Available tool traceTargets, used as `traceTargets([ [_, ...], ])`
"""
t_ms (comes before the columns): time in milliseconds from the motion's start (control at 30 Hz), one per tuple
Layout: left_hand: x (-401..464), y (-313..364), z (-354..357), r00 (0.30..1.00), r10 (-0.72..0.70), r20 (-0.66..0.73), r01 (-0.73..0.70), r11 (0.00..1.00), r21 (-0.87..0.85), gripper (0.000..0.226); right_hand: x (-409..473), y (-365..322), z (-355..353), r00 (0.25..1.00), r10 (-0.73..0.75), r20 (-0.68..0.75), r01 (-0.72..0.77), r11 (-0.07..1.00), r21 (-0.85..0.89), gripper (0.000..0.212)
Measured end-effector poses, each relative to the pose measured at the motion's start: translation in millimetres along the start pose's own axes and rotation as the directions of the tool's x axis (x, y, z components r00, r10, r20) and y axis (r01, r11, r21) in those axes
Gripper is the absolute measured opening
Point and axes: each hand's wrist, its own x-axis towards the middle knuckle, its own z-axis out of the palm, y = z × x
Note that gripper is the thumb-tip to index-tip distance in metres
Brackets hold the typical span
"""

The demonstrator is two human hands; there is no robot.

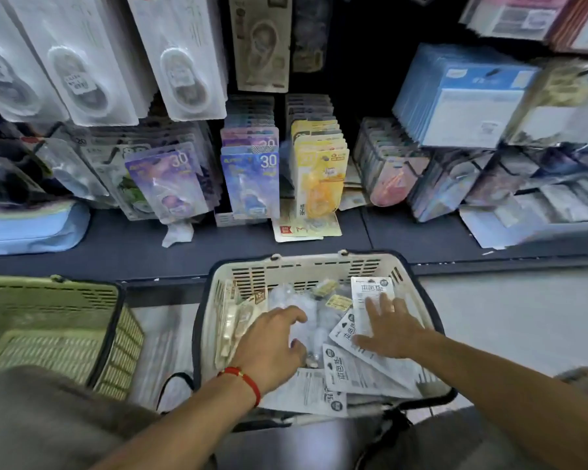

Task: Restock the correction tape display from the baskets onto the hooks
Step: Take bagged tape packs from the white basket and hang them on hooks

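Dark shelf (319, 247) under hanging packs; below, white basket (306, 266) — holding white correction tape cards (370, 293). Right hand (389, 329) flat on cards, fingers spread; left hand (274, 344) loosely curled, grasping nothing — over clear packs.

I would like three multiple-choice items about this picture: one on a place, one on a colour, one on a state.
1. Both hands are in:
A. the white basket
B. the green basket
C. the shelf

2. The wristband's colour is:
A. blue
B. red
C. yellow

3. The right hand is:
A. a fist
B. hidden
C. flat, fingers spread

Key:
1 A: the left hand and right hand are inside the white basket.
2 B: the wristband is red.
3 C: its fingers lie straight on white packs.
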Motion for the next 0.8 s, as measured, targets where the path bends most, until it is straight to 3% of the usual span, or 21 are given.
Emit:
traceTargets([
  [133, 11, 1, 13, 0.995, -0.084, 0.054, 0.089, 0.989, -0.117, 0.040, 4, 2, 1, 0.999, -0.010, -0.031, 0.016, 0.976, 0.217, 0.104],
  [233, 20, 4, 14, 0.989, -0.141, 0.037, 0.146, 0.965, -0.218, 0.034, 1, 1, -1, 1.000, -0.007, -0.007, 0.009, 0.972, 0.236, 0.111],
  [300, 24, 6, 15, 0.982, -0.183, 0.041, 0.187, 0.935, -0.302, 0.032, -3, -5, 0, 1.000, -0.008, -0.022, 0.013, 0.971, 0.237, 0.102],
  [367, 26, 6, 15, 0.975, -0.216, 0.051, 0.219, 0.900, -0.377, 0.030, -10, -13, -1, 0.998, -0.020, -0.053, 0.035, 0.954, 0.298, 0.076],
  [467, 26, 7, 12, 0.966, -0.255, 0.046, 0.244, 0.835, -0.493, 0.028, -23, -10, -21, 0.966, 0.010, -0.258, 0.096, 0.913, 0.396, 0.038],
  [567, 26, 14, 7, 0.955, -0.293, 0.038, 0.253, 0.745, -0.617, 0.028, -39, 12, -54, 0.849, 0.206, -0.487, 0.074, 0.866, 0.495, 0.035],
  [633, 27, 20, 4, 0.949, -0.310, 0.052, 0.254, 0.660, -0.707, 0.028, -54, 24, -69, 0.772, 0.367, -0.519, 0.170, 0.667, 0.725, 0.038],
  [667, 27, 23, 3, 0.948, -0.311, 0.073, 0.255, 0.599, -0.759, 0.030, -61, 24, -74, 0.772, 0.414, -0.483, 0.239, 0.516, 0.823, 0.039],
  [733, 27, 29, 0, 0.945, -0.298, 0.139, 0.263, 0.433, -0.862, 0.043, -72, 13, -79, 0.862, 0.361, -0.356, 0.330, 0.133, 0.934, 0.042],
  [800, 26, 32, -1, 0.935, -0.288, 0.209, 0.288, 0.269, -0.919, 0.057, -80, -4, -79, 0.936, 0.208, -0.283, 0.317, -0.150, 0.936, 0.042],
])
